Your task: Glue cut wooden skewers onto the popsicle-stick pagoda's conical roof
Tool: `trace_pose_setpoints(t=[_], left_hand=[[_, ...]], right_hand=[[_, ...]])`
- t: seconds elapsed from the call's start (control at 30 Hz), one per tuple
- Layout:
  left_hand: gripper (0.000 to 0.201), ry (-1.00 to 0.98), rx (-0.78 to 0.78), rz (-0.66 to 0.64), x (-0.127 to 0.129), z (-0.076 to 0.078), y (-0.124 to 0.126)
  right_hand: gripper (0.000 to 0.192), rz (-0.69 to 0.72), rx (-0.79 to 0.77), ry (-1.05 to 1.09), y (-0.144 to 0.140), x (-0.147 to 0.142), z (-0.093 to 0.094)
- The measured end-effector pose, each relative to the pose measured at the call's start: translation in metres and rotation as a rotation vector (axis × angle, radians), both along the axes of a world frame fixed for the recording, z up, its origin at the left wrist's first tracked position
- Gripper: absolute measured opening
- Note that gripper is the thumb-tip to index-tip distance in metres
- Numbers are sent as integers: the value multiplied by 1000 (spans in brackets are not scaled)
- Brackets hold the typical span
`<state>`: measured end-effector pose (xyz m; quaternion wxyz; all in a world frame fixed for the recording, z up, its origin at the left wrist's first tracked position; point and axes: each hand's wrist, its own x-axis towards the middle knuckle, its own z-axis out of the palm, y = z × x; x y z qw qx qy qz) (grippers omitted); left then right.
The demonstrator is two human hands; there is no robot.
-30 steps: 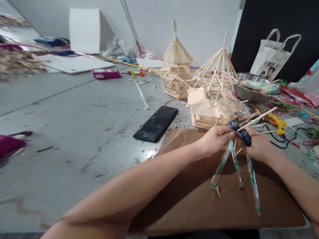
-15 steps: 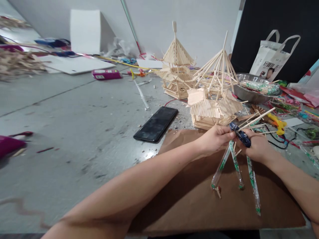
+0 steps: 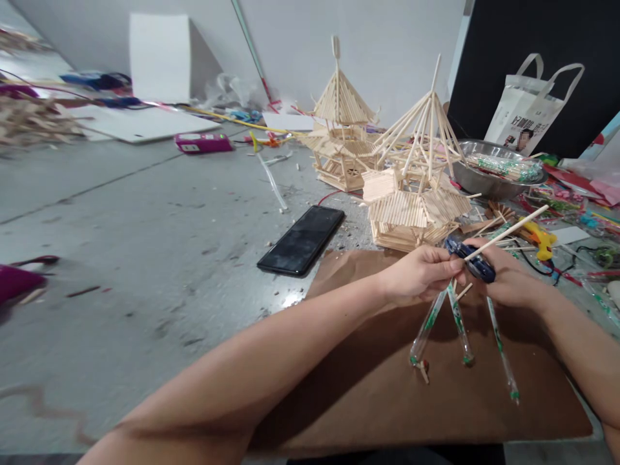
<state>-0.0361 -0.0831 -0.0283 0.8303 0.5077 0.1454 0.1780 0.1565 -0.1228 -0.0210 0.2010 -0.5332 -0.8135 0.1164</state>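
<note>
My left hand (image 3: 427,272) is closed, thumb and fingers pinching the lower end of a thin wooden stick (image 3: 513,229) that slants up to the right. My right hand (image 3: 516,274) is wrapped round a dark blue tool that looks like pliers (image 3: 477,265); its jaws are hard to make out. The stick crosses the tool where both hands meet. Below them, green-and-clear wrapped chopsticks (image 3: 460,326) and short stick bits (image 3: 464,292) lie on a brown board (image 3: 368,400). Just behind stands a stick-built pavilion model (image 3: 416,210) with an open, ribbed roof.
A second pavilion model (image 3: 345,129) stands farther back. A black phone (image 3: 303,240) lies left of the board. At right are a yellow glue gun (image 3: 540,239) with a black cord, a metal bowl (image 3: 489,188) of wrapped chopsticks, and a white bag (image 3: 520,116).
The held stick has swung its far end right and slightly up. My right hand and the tool have shifted slightly right, and one wrapped chopstick below has moved right. The view has shifted a little.
</note>
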Motion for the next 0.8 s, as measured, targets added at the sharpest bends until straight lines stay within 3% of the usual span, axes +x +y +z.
trace_pose_setpoints(t=[0.1, 0.23, 0.37, 0.53, 0.63, 0.8], left_hand=[[25, -50, -29, -56, -4, 2, 2], [23, -41, 89, 62, -5, 8, 4], [19, 71, 314, 272, 1, 8, 2], [20, 306, 782, 491, 5, -1, 3], [22, 465, 1012, 556, 4, -7, 7], [24, 644, 1182, 530, 5, -10, 7]], right_hand=[[47, 20, 29, -29, 1, 5, 5], [46, -79, 108, -167, 11, 22, 0], [48, -113, -9, -398, 21, 26, -15], [59, -29, -11, -480, 21, 18, -21], [41, -48, 104, -445, 13, 15, -16], [29, -109, 552, -376, -7, 3, -6]])
